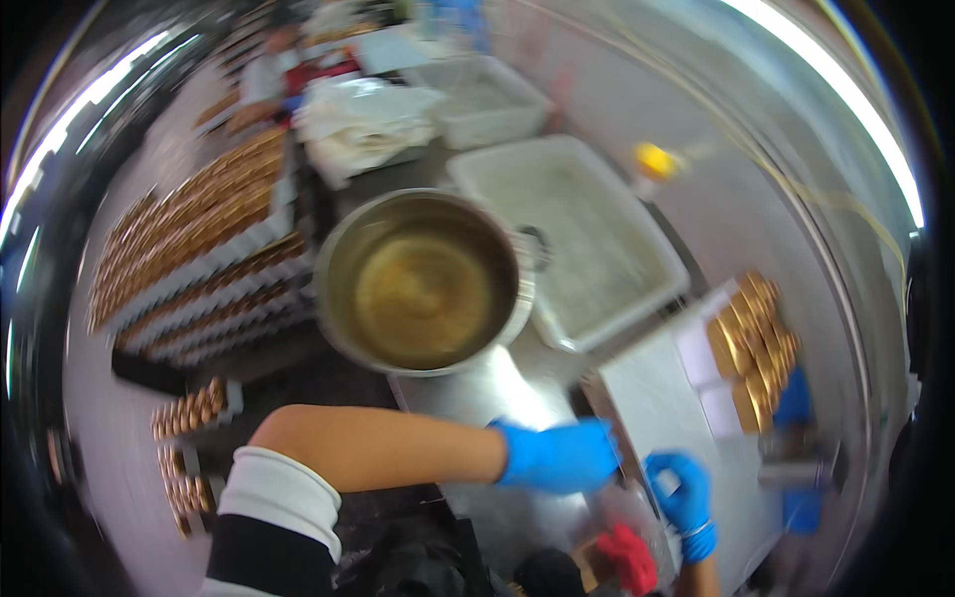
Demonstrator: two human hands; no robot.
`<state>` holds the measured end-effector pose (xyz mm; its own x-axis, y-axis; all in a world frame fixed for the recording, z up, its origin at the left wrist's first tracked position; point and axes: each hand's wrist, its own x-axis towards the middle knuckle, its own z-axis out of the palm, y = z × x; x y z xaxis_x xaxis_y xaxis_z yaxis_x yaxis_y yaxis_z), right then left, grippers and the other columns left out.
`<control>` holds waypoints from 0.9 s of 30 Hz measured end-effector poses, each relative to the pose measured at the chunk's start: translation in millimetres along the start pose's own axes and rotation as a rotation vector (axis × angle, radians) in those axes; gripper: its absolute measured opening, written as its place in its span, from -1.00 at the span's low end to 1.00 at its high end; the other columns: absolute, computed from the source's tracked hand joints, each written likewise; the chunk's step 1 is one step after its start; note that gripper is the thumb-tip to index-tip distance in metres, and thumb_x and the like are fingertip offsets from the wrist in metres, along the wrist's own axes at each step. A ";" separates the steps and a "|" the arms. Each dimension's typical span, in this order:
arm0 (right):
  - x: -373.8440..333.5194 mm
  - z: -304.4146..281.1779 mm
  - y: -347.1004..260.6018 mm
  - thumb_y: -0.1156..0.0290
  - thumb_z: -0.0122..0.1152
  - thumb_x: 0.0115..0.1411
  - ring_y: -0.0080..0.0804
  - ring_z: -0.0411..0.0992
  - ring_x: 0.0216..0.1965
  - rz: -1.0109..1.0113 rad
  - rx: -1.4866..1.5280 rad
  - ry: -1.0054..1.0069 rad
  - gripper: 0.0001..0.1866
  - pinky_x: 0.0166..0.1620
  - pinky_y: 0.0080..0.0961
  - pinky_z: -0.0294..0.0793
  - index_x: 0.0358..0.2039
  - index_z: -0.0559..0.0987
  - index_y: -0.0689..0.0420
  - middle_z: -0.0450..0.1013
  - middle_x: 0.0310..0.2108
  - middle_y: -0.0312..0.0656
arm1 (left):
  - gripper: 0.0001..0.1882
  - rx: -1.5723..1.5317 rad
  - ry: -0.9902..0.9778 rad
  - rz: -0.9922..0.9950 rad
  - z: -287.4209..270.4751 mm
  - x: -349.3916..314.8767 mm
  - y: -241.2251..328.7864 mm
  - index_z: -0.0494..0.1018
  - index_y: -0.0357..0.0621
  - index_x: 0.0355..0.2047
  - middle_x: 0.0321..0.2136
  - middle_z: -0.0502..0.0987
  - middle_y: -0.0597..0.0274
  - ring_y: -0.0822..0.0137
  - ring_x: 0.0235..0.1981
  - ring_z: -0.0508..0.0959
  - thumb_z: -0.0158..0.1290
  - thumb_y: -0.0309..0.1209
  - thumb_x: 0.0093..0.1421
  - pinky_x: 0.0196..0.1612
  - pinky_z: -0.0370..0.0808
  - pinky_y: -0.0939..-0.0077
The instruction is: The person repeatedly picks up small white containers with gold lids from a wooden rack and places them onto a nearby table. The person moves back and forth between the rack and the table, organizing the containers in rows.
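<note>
As I look down through the head camera, the only view I have, the left hand [559,456] reaches in from the left, its blue glove smeared by motion. I cannot tell whether its fingers are open, closed or gripping something. Its forearm crosses over the steel tabletop [497,512], and a black-and-white sleeve [282,497] ends near the elbow. The right hand [683,493], also in a blue glove with a pale band at the wrist, comes up from the lower edge. I see its fingers bent, with a pale gap beside the thumb, but I cannot tell whether they grip anything.

Nearest to both hands I have the white board [652,398]: the left hand is at its near left edge, the right hand over it, though contact is too blurred to judge. A red bundle [627,557] lies just below them. On the far right part of the board, shiny gold pieces [756,348] stand in rows beside white blocks.

Beyond the left forearm I see a large steel pot [338,284], brownish inside, with a white tub [572,234] to its right. Trays of copper-coloured pieces [204,224] are stacked at left, and a white cloth [363,119] lies behind the pot.
</note>
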<state>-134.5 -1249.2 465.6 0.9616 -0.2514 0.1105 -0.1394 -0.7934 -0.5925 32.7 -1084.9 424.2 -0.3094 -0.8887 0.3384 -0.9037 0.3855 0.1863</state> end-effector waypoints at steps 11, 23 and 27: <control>-38.2 203.7 -220.6 0.31 0.17 -0.01 -0.14 0.44 -0.37 -0.690 0.064 -0.954 -0.81 -0.29 -0.33 0.43 -0.37 0.57 0.08 0.48 -0.39 -0.15 | -0.83 -0.182 -0.571 -1.629 -75.0 -488.4 335.6 0.51 0.00 -0.54 -0.56 0.51 0.09 0.14 -0.47 0.55 -0.01 -0.24 -0.05 -0.45 0.40 0.30; -49.1 527.9 -536.1 0.21 0.12 -0.01 -0.18 0.42 -0.48 -1.511 -0.400 -1.349 -0.79 -0.42 -0.24 0.36 -0.36 0.56 -0.03 0.42 -0.54 -0.15 | -0.70 -0.621 -0.126 -2.379 84.0 -753.0 601.9 0.51 -0.07 -0.31 -0.32 0.53 0.02 0.06 -0.22 0.51 -0.03 -0.23 -0.02 -0.18 0.42 0.20; -107.0 685.4 -640.6 0.26 0.11 -0.01 -0.18 0.43 -0.44 -1.768 -0.396 -1.350 -0.81 -0.36 -0.24 0.35 -0.36 0.50 -0.01 0.43 -0.52 -0.17 | -0.74 -0.215 0.327 -2.776 112.4 -864.7 636.1 0.50 -0.19 -0.42 -0.32 0.49 -0.05 0.01 -0.21 0.47 -0.04 -0.30 -0.06 -0.14 0.39 0.17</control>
<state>14.0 -334.0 286.4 -0.3403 0.8707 -0.3551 0.9015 0.1948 -0.3864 -307.9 -99.1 146.4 0.5683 0.6681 -0.4803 0.8066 -0.5677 0.1647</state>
